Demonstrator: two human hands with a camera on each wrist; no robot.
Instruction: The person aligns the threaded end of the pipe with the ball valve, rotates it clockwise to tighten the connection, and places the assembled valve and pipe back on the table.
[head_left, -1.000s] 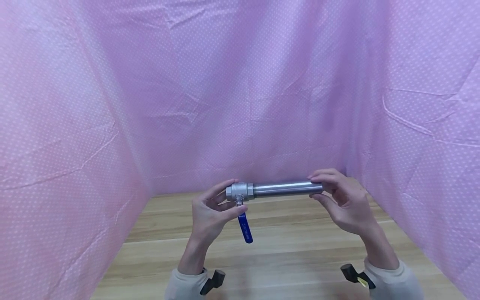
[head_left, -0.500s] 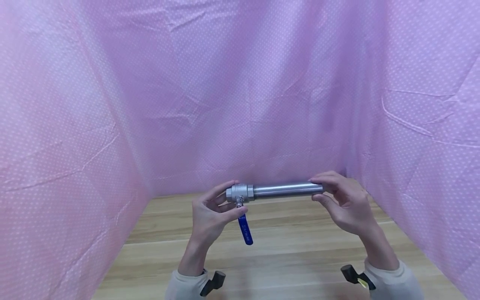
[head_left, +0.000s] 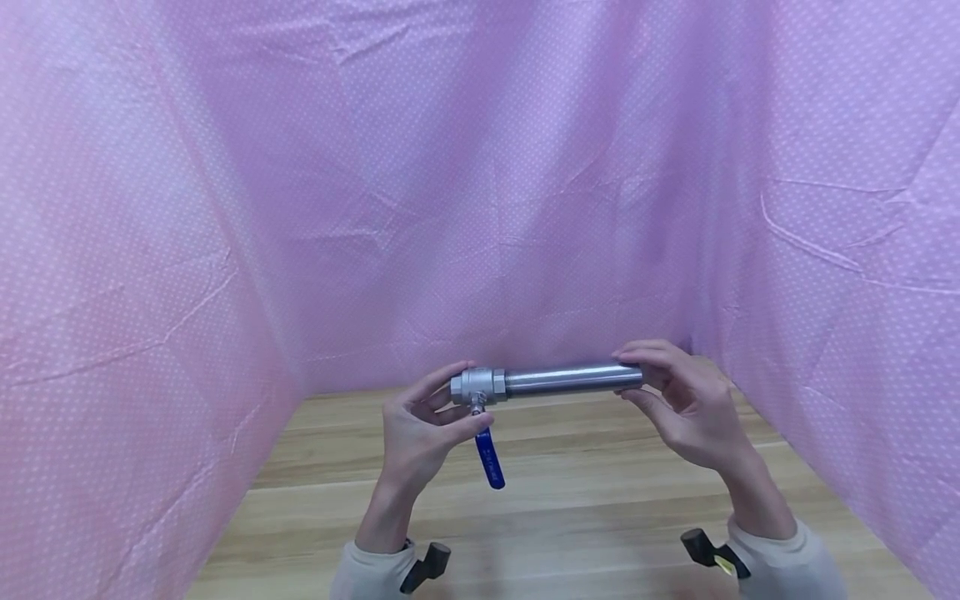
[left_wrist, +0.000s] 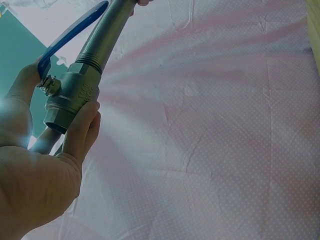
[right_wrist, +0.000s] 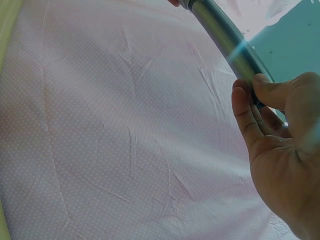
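Note:
A silver ball valve (head_left: pixel 478 385) with a blue lever handle (head_left: pixel 490 457) is held up in front of the person. The left hand (head_left: pixel 422 425) grips the valve body, its thumb near the base of the lever. A smooth steel pipe (head_left: pixel 570 379) runs rightward from the valve, nearly level. In the left wrist view, threads (left_wrist: pixel 90 61) show on the pipe where it enters the valve's hex end. At the pipe's far end the right hand (head_left: pixel 693 408) pinches it between thumb and fingers, seen also in the right wrist view, where the pipe (right_wrist: pixel 230 40) slants up leftward.
Below the hands lies a light wood-grain tabletop (head_left: pixel 525 533). Pink dotted cloth (head_left: pixel 480 208) hangs behind it and along both sides. Black wrist mounts (head_left: pixel 427 567) sit at the cuffs of the pale sleeves.
Both hands keep their hold on the valve and pipe. The pipe and right hand have shifted very slightly left since half a second ago.

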